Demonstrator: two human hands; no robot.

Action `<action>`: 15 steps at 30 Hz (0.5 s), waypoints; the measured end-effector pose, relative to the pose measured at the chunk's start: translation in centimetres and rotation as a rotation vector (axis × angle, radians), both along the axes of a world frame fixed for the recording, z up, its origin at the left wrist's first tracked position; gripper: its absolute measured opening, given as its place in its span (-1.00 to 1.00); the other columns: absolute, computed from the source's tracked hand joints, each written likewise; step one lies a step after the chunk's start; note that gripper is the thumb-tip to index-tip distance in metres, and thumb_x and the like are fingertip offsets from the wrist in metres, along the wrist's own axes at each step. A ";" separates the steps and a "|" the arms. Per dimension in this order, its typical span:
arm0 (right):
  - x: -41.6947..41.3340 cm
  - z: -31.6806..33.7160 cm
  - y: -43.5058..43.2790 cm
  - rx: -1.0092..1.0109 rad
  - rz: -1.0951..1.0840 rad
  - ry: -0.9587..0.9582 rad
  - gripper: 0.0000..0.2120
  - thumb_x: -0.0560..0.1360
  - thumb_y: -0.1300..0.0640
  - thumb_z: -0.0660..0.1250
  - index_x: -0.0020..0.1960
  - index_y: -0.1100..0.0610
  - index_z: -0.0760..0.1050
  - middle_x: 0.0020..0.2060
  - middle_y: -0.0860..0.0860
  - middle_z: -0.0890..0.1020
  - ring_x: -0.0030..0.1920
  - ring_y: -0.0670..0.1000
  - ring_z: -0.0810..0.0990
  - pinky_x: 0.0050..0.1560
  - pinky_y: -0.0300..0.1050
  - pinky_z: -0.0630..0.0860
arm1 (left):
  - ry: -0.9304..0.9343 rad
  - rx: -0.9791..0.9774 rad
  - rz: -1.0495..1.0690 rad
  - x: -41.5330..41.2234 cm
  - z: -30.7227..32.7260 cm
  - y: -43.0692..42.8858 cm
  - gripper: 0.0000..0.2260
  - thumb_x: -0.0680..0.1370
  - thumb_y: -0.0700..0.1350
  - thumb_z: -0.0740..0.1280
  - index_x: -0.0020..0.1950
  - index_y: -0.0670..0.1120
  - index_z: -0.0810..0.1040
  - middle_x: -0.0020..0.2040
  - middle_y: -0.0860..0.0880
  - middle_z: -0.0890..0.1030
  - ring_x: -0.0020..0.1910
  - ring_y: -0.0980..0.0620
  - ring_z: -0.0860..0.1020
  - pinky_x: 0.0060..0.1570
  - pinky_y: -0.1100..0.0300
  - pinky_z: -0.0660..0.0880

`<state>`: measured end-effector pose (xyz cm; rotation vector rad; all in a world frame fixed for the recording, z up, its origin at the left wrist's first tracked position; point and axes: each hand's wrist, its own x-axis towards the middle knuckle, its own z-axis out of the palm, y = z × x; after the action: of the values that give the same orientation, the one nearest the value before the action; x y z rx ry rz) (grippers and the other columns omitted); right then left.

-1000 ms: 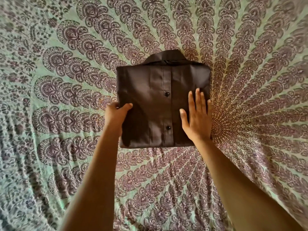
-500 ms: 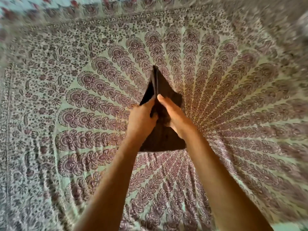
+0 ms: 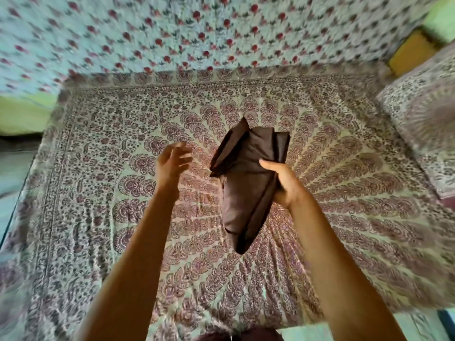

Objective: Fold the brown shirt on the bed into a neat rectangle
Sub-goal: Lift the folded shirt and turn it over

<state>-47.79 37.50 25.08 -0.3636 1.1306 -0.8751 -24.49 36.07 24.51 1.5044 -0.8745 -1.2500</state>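
The right hand gripped the folded shirt above the bed. The left hand hung spread, empty, blurred. Shirt buttons were hidden.

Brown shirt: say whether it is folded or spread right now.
Folded. The brown shirt is a compact bundle with layered edges, lifted off the bed in the right hand; the left hand is open beside it.

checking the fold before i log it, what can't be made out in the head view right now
- Brown shirt: collar, buttons and the far face, hidden by its own bunched folds and motion blur.
- Right hand: fingers hidden behind the shirt.
- Left hand: finger detail, smeared by blur.
- Bed: near edge, cut off by the frame bottom.
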 end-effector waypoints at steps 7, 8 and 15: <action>-1.5 6.4 3.4 -0.153 0.049 -0.166 -0.52 0.24 0.08 0.47 0.07 0.32 0.57 -0.11 0.20 0.68 -0.11 0.13 0.67 -0.16 -0.02 0.61 | 0.523 0.399 -0.363 -0.9 -4.2 2.1 -0.35 0.54 0.35 -0.13 0.37 -0.02 0.39 0.27 -0.14 0.51 0.19 -0.10 0.50 0.28 -0.10 0.34; -1.8 7.0 3.7 -0.161 0.074 -0.169 -0.51 0.23 0.05 0.47 0.06 0.31 0.58 -0.10 0.20 0.68 -0.11 0.13 0.67 -0.15 -0.01 0.61 | 0.555 0.361 -0.350 -1.7 -3.5 2.4 -0.38 0.55 0.35 -0.09 0.34 -0.01 0.44 0.30 -0.13 0.49 0.23 -0.11 0.50 0.19 -0.06 0.40; -5.6 8.4 4.5 -0.169 0.006 -0.044 -0.67 0.51 0.16 0.20 -0.27 0.24 0.67 -0.30 0.13 0.69 -0.31 0.07 0.68 -0.34 -0.11 0.61 | 0.490 0.217 -0.224 1.6 -0.2 3.5 -0.43 0.45 0.24 0.24 0.29 -0.12 0.47 0.29 -0.24 0.50 0.25 -0.22 0.48 0.32 -0.17 0.31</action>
<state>-53.40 42.00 33.48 -0.4842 1.0178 -0.9714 -22.86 39.62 24.35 1.1978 -0.6029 -1.8299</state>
